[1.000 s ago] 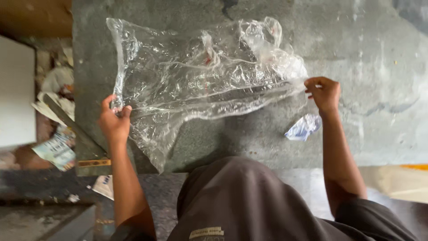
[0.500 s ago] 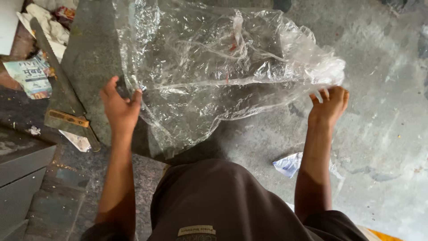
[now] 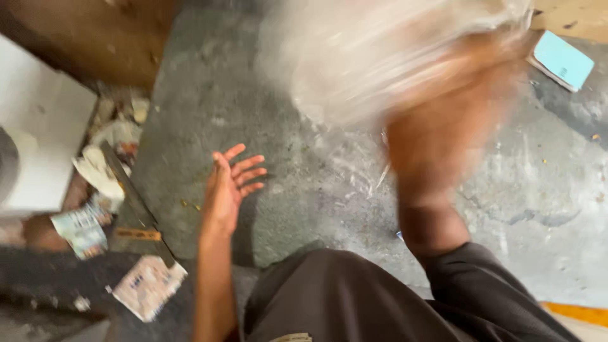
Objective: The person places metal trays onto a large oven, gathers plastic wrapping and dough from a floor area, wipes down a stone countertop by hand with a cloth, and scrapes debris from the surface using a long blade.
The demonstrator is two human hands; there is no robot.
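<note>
My right hand (image 3: pixel 443 136) is up high with the clear plastic sheet (image 3: pixel 392 57). Both are heavily motion-blurred, so I can't tell whether the fingers are clenched on it or just against it. The sheet sits above and beyond those fingers as a pale, filmy, bunched mass. Its long axis looks roughly side to side across the top of the view, but the blur is too strong to give a firm direction.

My left hand (image 3: pixel 228 190) is released: palm facing inward, fingers (image 3: pixel 244 166) spread and pointing up and to the right, holding nothing, well apart from the sheet.

Under both hands is a grey stone slab (image 3: pixel 304 202), rough and mottled with pale scuffs. Beyond the right fingers, near the sheet's right end, lies a flat light-blue rectangular card (image 3: pixel 562 60) with rounded corners. Left of the left-hand fingers are crumpled paper scraps (image 3: pixel 95 171) and a printed flat packet (image 3: pixel 149 286) lower down.
</note>
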